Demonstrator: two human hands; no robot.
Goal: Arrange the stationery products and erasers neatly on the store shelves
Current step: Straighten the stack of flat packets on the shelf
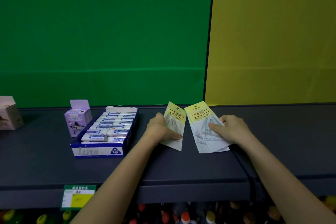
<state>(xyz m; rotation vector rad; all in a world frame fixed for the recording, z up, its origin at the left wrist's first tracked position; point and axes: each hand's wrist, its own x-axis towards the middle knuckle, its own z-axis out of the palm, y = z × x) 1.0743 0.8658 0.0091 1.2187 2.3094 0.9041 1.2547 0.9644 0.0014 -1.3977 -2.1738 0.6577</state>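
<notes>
Head view: 2 flat clear plastic packets of triangular set squares with pale yellow header cards lie side by side on the dark grey metal shelf [181, 167], their near corners close but apart.

The left hand [161, 129] grips the left packet [177, 116] along its left edge. The thumb lies across the packet's lower face and the fingers curl round its side. The right hand [231, 129] pinches the right packet [199, 129], thumb pressed on top and fingers bent at its right edge.

Both packets look thin, light and glossy, and their film is probably slippery. The rulers inside should keep them fairly stiff, though they could snap if bent. The long edges or the card header look like the safest places to hold, with the packet slid flat, not flexed.

To the left, well apart, stands a blue-and-white cardboard display tray [98, 151] marked 2B. It holds 2 rows of white block erasers in blue paper sleeves [112, 127]. These are small, firm and rubbery, and easy to nudge square. A small lilac carton [77, 119] touches the tray's left side, and a pink box [8, 112] sits at the frame edge.

Behind the shelf are smooth green and yellow back panels. Below it are a green price label [78, 196] and blurred bottle caps [185, 216].
</notes>
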